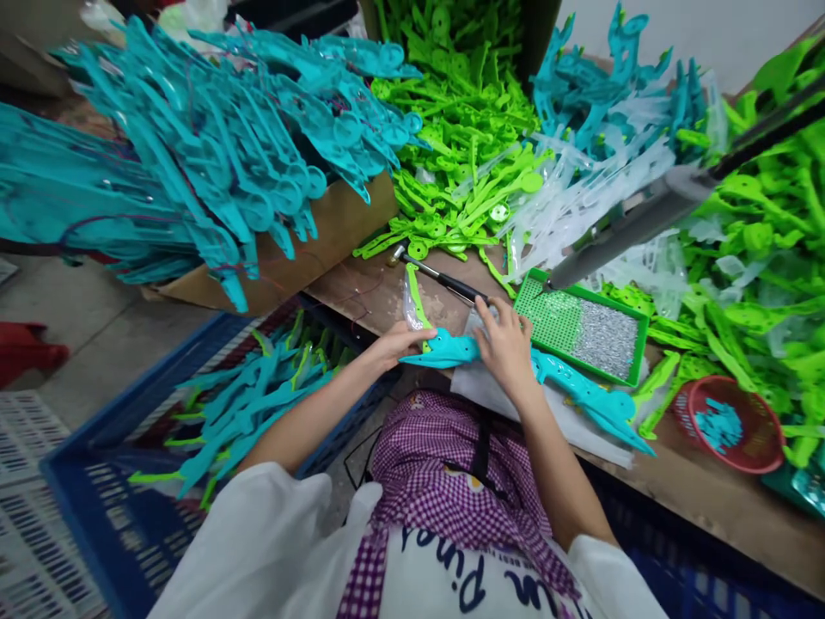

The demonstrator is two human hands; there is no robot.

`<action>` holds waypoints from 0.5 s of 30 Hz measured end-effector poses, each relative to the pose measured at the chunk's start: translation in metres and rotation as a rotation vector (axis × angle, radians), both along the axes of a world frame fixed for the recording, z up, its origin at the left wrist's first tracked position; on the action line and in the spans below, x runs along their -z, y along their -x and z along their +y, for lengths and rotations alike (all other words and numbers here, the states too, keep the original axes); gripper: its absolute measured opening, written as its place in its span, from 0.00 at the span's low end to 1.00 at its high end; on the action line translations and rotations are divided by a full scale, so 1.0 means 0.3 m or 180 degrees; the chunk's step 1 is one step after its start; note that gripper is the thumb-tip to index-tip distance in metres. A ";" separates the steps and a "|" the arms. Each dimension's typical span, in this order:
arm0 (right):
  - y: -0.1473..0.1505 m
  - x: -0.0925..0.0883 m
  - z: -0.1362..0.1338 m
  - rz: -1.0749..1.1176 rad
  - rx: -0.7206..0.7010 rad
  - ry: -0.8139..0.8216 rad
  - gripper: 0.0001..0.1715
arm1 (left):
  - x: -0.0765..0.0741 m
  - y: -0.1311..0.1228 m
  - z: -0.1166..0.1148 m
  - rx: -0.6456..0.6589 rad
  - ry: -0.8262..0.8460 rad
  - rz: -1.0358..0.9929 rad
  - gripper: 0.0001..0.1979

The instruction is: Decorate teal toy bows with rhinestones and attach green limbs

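Observation:
A long turquoise plastic part (583,387) lies across the near edge of the bench, with a lime-green arm (416,297) and a clear piece standing out from its left end. My left hand (403,344) pinches that left end, thumb on top. My right hand (506,344) lies over the middle of the part with bent fingers, hiding that stretch. Just beyond its fingertips is the black handle of a hammer-like tool (444,279). A green tray (638,344) holding small silvery pins stands to the right of my right hand.
Lime-green parts (470,137) and clear pieces (580,185) heap up behind. Turquoise parts with wires (212,129) overhang a cardboard box (361,215) at left. A blue crate (96,516) is below. A grey tool (632,228) hangs over the tray. A red basket (766,430) sits right.

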State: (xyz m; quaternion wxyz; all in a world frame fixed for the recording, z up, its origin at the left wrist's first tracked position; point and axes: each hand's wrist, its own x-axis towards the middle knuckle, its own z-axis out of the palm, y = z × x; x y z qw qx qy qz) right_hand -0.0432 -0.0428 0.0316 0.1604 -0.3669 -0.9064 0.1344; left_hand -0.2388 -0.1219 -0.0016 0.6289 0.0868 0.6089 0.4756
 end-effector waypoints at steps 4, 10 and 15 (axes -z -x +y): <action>-0.118 -0.086 -0.059 0.1435 0.0371 -0.0425 0.21 | 0.010 0.001 -0.006 0.0023 -0.0032 0.0121 0.23; -0.214 -0.246 0.222 0.4055 0.0642 0.0482 0.19 | 0.024 0.013 -0.016 0.0184 -0.0063 0.0213 0.26; -0.256 -0.189 0.380 0.3451 0.0521 0.1199 0.19 | 0.021 0.015 -0.017 0.0317 -0.0132 0.0265 0.24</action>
